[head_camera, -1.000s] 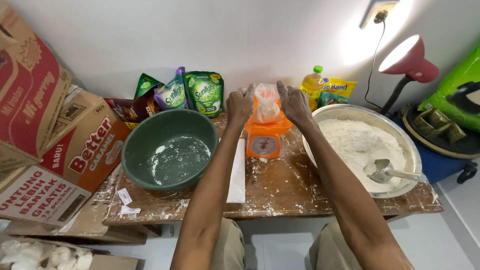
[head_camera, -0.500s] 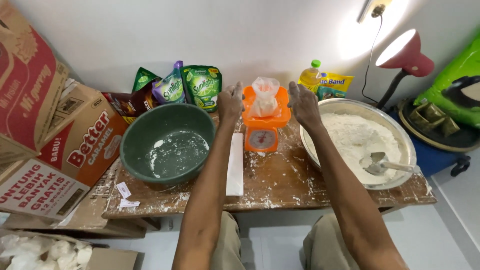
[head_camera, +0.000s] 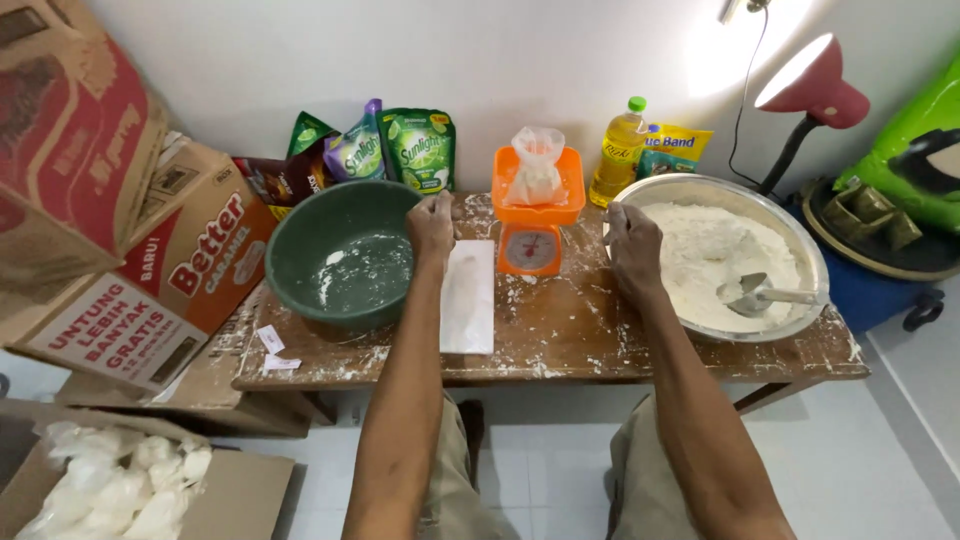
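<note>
In the head view, the person sits at a low wooden counter (head_camera: 560, 330) dusted with flour, both bare forearms stretched forward over it. The left hand (head_camera: 432, 225) is curled into a loose fist with the fingers folded in; it rests at the top end of a flat white bag (head_camera: 467, 297) lying lengthwise on the counter, just beside the rim of a green bowl (head_camera: 345, 255). Whether the fingers actually pinch the bag's edge cannot be told from here. The right hand (head_camera: 632, 245) is partly closed with the knuckles up, holding nothing visible, and sits against the near left rim of a wide metal basin (head_camera: 800, 240) filled with flour.

Between the two hands stands an orange kitchen scale (head_camera: 535, 215), with a small clear plastic bag of flour (head_camera: 535, 165) upright on its tray; neither hand touches it. A metal scoop (head_camera: 755, 296) lies in the flour of the basin, handle pointing right. The green bowl holds only a thin smear of flour on its bottom.

Along the wall behind stand green and purple pouches (head_camera: 395, 148), a bottle of yellow oil (head_camera: 618, 155) and a yellow-and-blue packet (head_camera: 672, 150). A red desk lamp (head_camera: 810, 85) shines at the right. Cardboard boxes (head_camera: 130, 240) are stacked on the left, and a box on the floor holds filled white bags (head_camera: 120, 485).
</note>
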